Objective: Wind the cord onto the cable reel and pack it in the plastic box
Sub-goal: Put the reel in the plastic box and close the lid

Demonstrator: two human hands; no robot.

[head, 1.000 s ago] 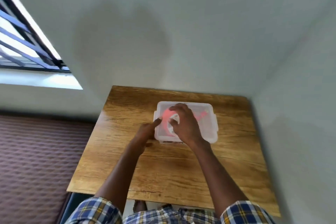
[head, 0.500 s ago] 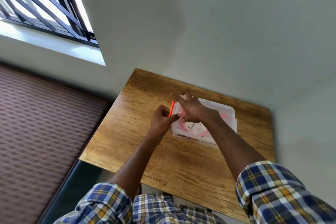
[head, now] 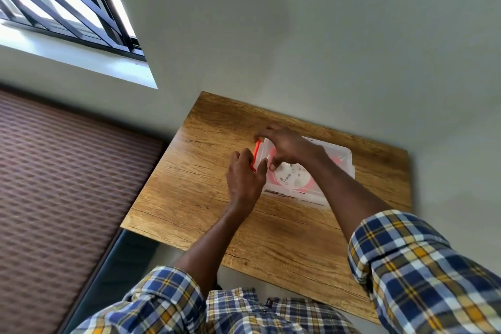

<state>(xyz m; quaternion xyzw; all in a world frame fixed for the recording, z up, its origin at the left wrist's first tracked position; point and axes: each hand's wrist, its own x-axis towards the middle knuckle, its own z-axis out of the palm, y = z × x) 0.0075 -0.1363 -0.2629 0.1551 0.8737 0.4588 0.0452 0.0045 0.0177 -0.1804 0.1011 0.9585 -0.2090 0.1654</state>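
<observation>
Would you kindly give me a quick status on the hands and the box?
Left hand and right hand both at the orange latch, box's left end. Reel inside plastic box, lid on. Table otherwise bare.

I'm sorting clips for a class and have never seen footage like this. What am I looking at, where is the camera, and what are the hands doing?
There is no machine here. The camera sits on a person's head and looks down past their checked sleeves, so the room appears tilted. A wooden table stands against a wall, with a window to the upper left. On the table is a clear plastic box with its lid on; through it you can see a white cable reel wound with pinkish-red cord. The left hand and the right hand both work at the box's left end, on an orange-red latch there. Whether it is clipped shut cannot be told.
</observation>
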